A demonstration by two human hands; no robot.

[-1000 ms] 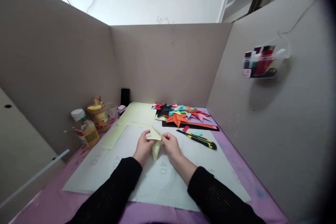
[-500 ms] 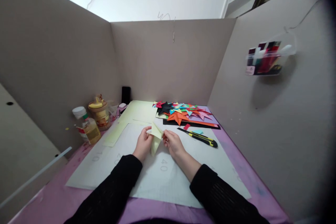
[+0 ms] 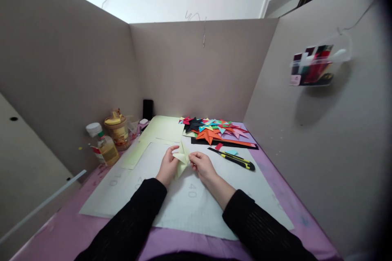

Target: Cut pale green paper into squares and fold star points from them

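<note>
Between my two hands is a pale yellow folded paper piece (image 3: 183, 158), with pointed flaps sticking up and down, held just over the white sheet (image 3: 171, 208). My left hand (image 3: 168, 166) grips its left side, the fingers partly behind the paper. On the right, my right hand (image 3: 202, 164) pinches the paper's edge between thumb and fingertips. Farther back lies a pile of folded paper stars (image 3: 209, 133) in orange, black, red, blue and pink. A black and yellow utility knife (image 3: 234, 160) rests to the right of my right hand.
Small red (image 3: 218, 146) and light blue paper scraps (image 3: 232, 152) lie by the knife. Pale yellow sheets (image 3: 162, 126) lie at the back left. A bottle (image 3: 105, 149), a lidded cup (image 3: 118, 130) and a black phone (image 3: 148, 109) stand along the left. Grey partitions (image 3: 202, 73) enclose the table.
The folded paper has turned in my fingers, its upper flap now narrower and more upright. My hands stay almost in place. The whole view has shifted slightly.
</note>
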